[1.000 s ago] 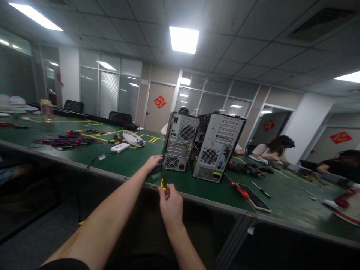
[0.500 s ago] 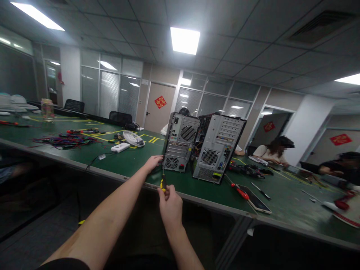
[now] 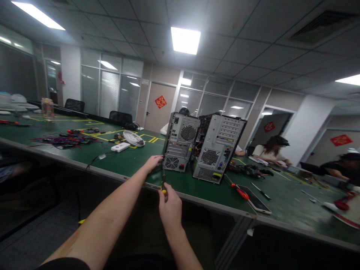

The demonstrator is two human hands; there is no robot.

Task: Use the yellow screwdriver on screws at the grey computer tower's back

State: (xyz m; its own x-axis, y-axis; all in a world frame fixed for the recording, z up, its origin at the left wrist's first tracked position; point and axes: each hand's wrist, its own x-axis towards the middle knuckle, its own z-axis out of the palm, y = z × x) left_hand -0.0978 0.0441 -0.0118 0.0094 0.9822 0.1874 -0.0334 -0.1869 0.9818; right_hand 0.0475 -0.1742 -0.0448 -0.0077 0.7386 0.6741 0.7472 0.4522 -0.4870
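Note:
My right hand (image 3: 170, 204) is closed around the yellow-and-black handle of a screwdriver (image 3: 163, 186). Its shaft points up toward the lower left corner of a computer case (image 3: 180, 152), whose back panel faces me. The tip is too small to make out. My left hand (image 3: 153, 164) is against that case's lower left edge, its fingers bent and partly hidden there. Close by on the right stands a second computer case (image 3: 209, 165), also showing its back panel.
A red-handled screwdriver (image 3: 241, 192) lies by a phone-like flat device (image 3: 257, 200) at right. Black cables (image 3: 250, 170) lie behind them. Left are a heap of coloured wires (image 3: 66, 140), a white power bank-like box (image 3: 120, 147) and a white fan grille (image 3: 134, 138). Other people sit at far right.
My right fingers have shifted slightly on the screwdriver handle, which looks turned. The left hand and both cases stay put. People at the right have moved a little.

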